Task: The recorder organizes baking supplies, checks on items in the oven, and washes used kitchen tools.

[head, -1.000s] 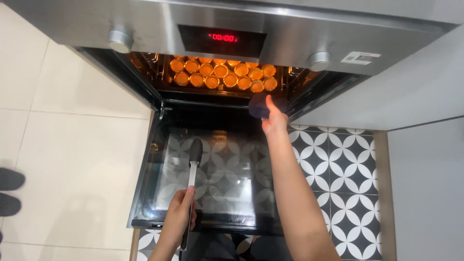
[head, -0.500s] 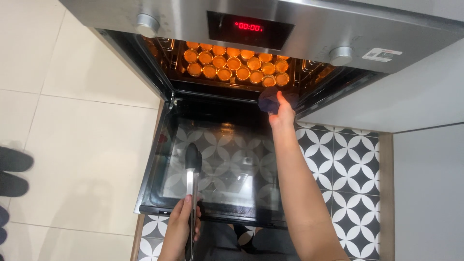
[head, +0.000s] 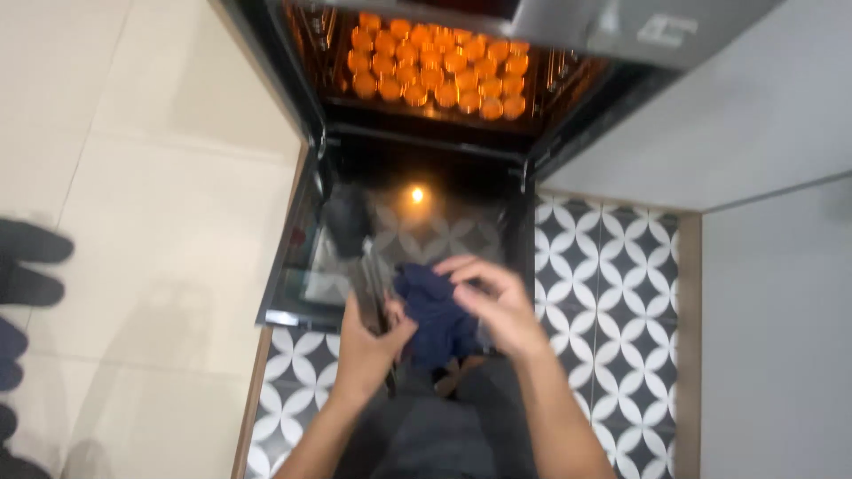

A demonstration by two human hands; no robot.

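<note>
We see the left hand clamped on the tongs; the dark cloth lies just right, touching the half-open right hand.

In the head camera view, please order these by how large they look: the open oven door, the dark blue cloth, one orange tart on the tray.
1. Open oven door
2. Dark blue cloth, though it lies nearer the camera
3. One orange tart, clearly the smallest
</note>
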